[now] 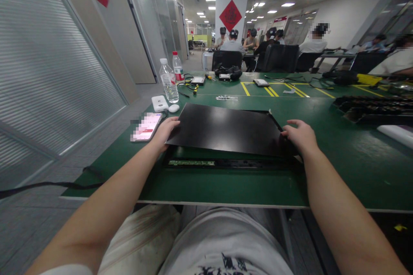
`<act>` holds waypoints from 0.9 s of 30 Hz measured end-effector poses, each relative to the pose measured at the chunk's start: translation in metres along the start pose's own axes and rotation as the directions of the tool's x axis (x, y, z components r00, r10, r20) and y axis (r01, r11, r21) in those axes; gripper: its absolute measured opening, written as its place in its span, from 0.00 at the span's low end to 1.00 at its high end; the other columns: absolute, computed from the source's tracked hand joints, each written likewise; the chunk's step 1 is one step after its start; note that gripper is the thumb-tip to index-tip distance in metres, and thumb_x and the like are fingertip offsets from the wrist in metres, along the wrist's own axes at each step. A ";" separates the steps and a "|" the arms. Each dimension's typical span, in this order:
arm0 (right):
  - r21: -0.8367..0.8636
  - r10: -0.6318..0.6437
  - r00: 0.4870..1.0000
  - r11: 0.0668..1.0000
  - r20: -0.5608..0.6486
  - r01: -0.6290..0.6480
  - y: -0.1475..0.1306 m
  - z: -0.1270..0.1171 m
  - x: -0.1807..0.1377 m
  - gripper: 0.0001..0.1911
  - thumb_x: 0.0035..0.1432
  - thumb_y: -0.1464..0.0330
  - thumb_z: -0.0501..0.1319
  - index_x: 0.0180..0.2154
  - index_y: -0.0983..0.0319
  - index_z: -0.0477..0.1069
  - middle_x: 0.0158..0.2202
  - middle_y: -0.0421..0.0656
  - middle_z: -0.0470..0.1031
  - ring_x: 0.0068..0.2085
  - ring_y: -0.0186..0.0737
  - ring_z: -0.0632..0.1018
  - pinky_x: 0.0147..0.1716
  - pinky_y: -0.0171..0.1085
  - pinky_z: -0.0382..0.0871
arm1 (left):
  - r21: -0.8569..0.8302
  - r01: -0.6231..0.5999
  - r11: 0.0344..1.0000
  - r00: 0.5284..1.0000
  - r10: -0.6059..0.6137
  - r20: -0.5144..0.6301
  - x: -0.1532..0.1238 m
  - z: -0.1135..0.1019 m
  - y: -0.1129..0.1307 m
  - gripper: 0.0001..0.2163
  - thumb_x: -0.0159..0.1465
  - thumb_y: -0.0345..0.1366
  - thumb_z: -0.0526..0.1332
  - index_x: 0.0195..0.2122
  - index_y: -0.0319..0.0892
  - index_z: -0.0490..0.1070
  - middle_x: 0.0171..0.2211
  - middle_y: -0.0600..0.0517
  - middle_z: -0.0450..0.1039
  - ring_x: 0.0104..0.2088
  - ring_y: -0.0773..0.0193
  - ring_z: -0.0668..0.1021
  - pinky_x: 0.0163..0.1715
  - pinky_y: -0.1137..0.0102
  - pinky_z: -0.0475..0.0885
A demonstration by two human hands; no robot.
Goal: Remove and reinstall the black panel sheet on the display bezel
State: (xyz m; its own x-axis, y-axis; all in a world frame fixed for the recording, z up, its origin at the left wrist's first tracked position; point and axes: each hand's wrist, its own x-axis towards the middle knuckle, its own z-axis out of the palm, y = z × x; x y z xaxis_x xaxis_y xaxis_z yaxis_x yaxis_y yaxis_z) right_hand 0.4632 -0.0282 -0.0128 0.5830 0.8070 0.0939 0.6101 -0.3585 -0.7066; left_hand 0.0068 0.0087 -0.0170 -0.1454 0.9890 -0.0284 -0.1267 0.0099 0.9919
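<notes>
Green tabletop [351, 163]: spreading across the view, marked on the far side with yellow tape [272, 91], set in a bright office.
Black panel [222, 131]: near the front edge of the tabletop, between both hands, smooth and slightly shiny; lying askew over a dark frame, overlapping most of it.
Dark frame [254, 164]: showing along the near side and at the far right corner; separated from the panel's near edge by a gap of green.
Circuit strip [192, 163]: running along the left half of the frame's near bar.
Left hand [165, 133]: pinching the panel's left edge, fingertips on the rim, thumb hidden.
Right hand [301, 137]: at the right edge of panel and frame, index finger raised, other fingers bent in; cannot tell whether pinching panel, frame or both.
Phone [148, 126]: lit, just left of the left hand, partly pixelated.
White case [160, 103]: beyond the phone, next to a small rounded white piece [174, 108].
Bottles: clear with white cap [169, 84], red-capped [177, 68], standing close together.
Far side: three flat drive-like boxes [261, 82] set apart, some with cables nearby.
Right side: stacked dark strips [371, 107], then a long white object [398, 135].
Background: black chairs [281, 58], seated people [232, 45], pillar with red diamond sign [230, 15].
</notes>
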 end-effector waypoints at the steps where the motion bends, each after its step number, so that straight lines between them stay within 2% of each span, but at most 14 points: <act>1: -0.006 0.000 1.000 1.000 0.000 0.000 -0.001 0.000 -0.001 0.27 0.54 0.67 0.64 0.56 0.61 0.76 0.28 0.43 0.82 0.33 0.47 0.81 0.42 0.45 0.74 | 0.001 0.008 1.000 1.000 -0.008 -0.002 -0.001 0.000 0.001 0.19 0.45 0.37 0.71 0.39 0.42 0.78 0.30 0.52 0.80 0.36 0.53 0.82 0.36 0.65 0.74; 10: -0.062 -0.034 0.999 0.998 -0.007 0.033 -0.002 -0.001 -0.002 0.24 0.54 0.67 0.64 0.53 0.60 0.78 0.30 0.43 0.82 0.38 0.50 0.82 0.44 0.46 0.74 | 0.029 0.050 0.998 0.998 -0.051 0.022 -0.006 0.002 0.005 0.18 0.45 0.33 0.71 0.40 0.43 0.77 0.29 0.52 0.80 0.29 0.57 0.81 0.32 0.65 0.74; 16: -0.103 -0.054 0.998 0.993 -0.022 0.051 -0.002 0.000 -0.002 0.22 0.54 0.68 0.64 0.51 0.59 0.79 0.30 0.43 0.82 0.41 0.51 0.82 0.44 0.45 0.74 | 0.047 0.051 0.998 0.998 -0.053 0.044 -0.006 0.001 0.005 0.20 0.44 0.33 0.73 0.41 0.43 0.77 0.28 0.51 0.80 0.31 0.54 0.82 0.33 0.64 0.75; 22: -0.125 -0.079 0.996 0.989 -0.038 0.074 0.001 0.001 0.001 0.19 0.53 0.68 0.64 0.48 0.59 0.80 0.30 0.45 0.82 0.44 0.52 0.82 0.44 0.45 0.74 | 0.063 0.027 0.998 0.998 -0.031 0.060 -0.008 0.002 0.005 0.20 0.44 0.34 0.73 0.40 0.43 0.77 0.29 0.52 0.80 0.29 0.56 0.80 0.33 0.64 0.73; 27: -0.189 -0.097 0.994 0.978 -0.054 0.086 0.003 0.001 0.002 0.17 0.53 0.67 0.65 0.46 0.59 0.81 0.34 0.47 0.82 0.43 0.53 0.81 0.42 0.44 0.74 | 0.079 0.023 0.997 0.996 -0.030 0.078 -0.009 0.001 0.004 0.22 0.43 0.36 0.73 0.41 0.42 0.76 0.29 0.52 0.79 0.32 0.54 0.81 0.35 0.63 0.73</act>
State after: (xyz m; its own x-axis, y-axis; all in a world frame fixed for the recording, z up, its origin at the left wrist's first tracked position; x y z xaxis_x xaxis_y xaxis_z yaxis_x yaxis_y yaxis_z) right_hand 0.4655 -0.0266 -0.0157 0.5491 0.8114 0.2003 0.7481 -0.3703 -0.5507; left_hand 0.0089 0.0004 -0.0124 -0.0644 0.9968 -0.0480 -0.0520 0.0447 0.9976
